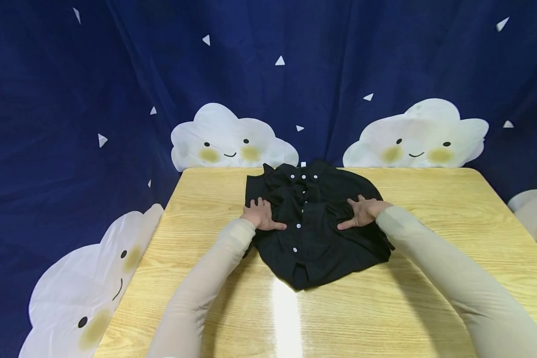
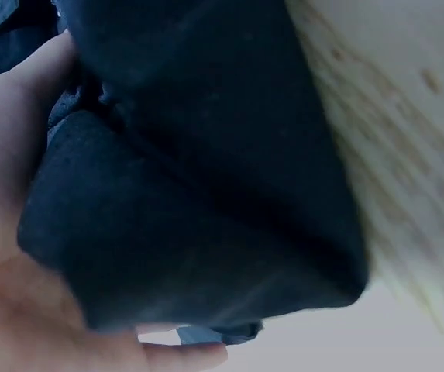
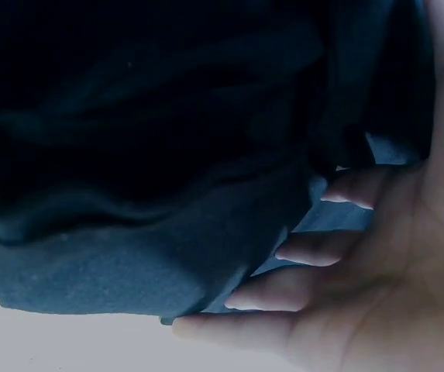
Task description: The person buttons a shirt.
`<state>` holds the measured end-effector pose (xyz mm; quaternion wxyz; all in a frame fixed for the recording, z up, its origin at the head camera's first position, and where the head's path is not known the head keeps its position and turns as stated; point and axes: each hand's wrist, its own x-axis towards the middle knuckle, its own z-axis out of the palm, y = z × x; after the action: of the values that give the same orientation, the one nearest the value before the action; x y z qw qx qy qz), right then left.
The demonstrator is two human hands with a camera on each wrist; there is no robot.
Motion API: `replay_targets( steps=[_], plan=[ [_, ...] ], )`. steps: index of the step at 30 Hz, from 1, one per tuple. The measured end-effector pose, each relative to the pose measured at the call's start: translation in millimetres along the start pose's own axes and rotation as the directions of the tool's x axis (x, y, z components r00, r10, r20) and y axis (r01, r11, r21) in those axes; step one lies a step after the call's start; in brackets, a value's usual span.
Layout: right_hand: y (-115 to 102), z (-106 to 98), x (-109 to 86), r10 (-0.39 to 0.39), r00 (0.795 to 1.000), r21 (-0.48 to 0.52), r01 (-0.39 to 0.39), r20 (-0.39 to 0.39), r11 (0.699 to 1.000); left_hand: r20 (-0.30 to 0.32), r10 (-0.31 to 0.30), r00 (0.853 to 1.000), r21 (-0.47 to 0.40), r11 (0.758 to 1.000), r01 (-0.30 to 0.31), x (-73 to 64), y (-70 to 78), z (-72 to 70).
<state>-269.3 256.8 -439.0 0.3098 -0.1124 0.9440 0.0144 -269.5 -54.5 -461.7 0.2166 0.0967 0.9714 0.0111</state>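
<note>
A black button-up shirt (image 1: 315,236) lies front side up, its collar at the table's far edge and its hem toward me. White buttons (image 1: 299,226) run down its front. My left hand (image 1: 261,215) rests on the shirt's left side with fingers spread and thumb pointing inward. Over on the right side, my right hand (image 1: 364,212) lies on the cloth, also with spread fingers. Rumpled dark fabric (image 2: 198,232) fills much of the left wrist view beside the palm. In the right wrist view, the fingertips touch a loose fold (image 3: 129,271).
The shirt lies on a light wood-grain table (image 1: 197,209) with rounded far corners. Behind it hangs a dark blue curtain (image 1: 250,30) printed with smiling white clouds (image 1: 232,132) and small white triangles. Long light sleeves cover both arms.
</note>
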Motion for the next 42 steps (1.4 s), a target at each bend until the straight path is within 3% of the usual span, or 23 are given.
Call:
replay_targets(
  steps=[7, 11, 14, 16, 19, 22, 30, 37, 42],
  plan=[
    [4.9, 3.0, -1.9, -0.001, 1.0, 0.033, 0.001, -0.011, 0.999, 0.009, -0.037, 0.999, 0.007, 0.999, 0.037, -4.9, -6.8, 3.2],
    [8.8, 4.3, -1.0, -0.02, 1.0, 0.046, 0.02, -0.014, 0.999, 0.029, -0.028, 0.999, 0.001, 1.0, 0.028, -9.0, -13.1, 0.5],
    [11.7, 5.7, 0.2, -0.046, 0.998, 0.064, 0.049, -0.04, 0.997, 0.023, 0.017, 1.0, -0.04, 0.999, -0.017, -11.3, -19.4, -6.0],
    [13.7, 8.1, 0.9, -0.083, 0.992, 0.064, 0.089, -0.098, 0.994, 0.008, 0.074, 0.997, -0.079, 0.994, -0.073, -11.5, -24.9, -10.6],
    [14.2, 14.0, -1.1, -0.138, 0.968, 0.05, 0.151, -0.212, 0.987, -0.019, 0.156, 0.988, -0.129, 0.979, -0.157, -9.9, -34.8, -14.1],
    [9.9, 20.0, -7.2, -0.172, 0.948, 0.03, 0.187, -0.268, 0.982, -0.019, 0.189, 0.982, -0.123, 0.974, -0.189, -6.9, -41.0, -10.7],
    [6.6, 31.6, -12.0, -0.168, 0.963, -0.012, 0.17, -0.209, 0.985, -0.001, 0.132, 0.991, 0.076, 0.988, -0.131, -12.7, -33.1, 0.3],
    [15.6, 36.6, -16.7, -0.188, 0.971, 0.02, 0.193, -0.147, 0.981, 0.061, 0.127, 0.99, 0.057, 0.99, -0.13, -15.8, -36.3, 1.4],
    [19.1, 31.6, -18.4, -0.225, 0.962, 0.136, 0.246, -0.154, 0.96, 0.038, 0.121, 0.992, 0.045, 0.991, -0.122, -11.2, -38.7, -2.9]
  ],
)
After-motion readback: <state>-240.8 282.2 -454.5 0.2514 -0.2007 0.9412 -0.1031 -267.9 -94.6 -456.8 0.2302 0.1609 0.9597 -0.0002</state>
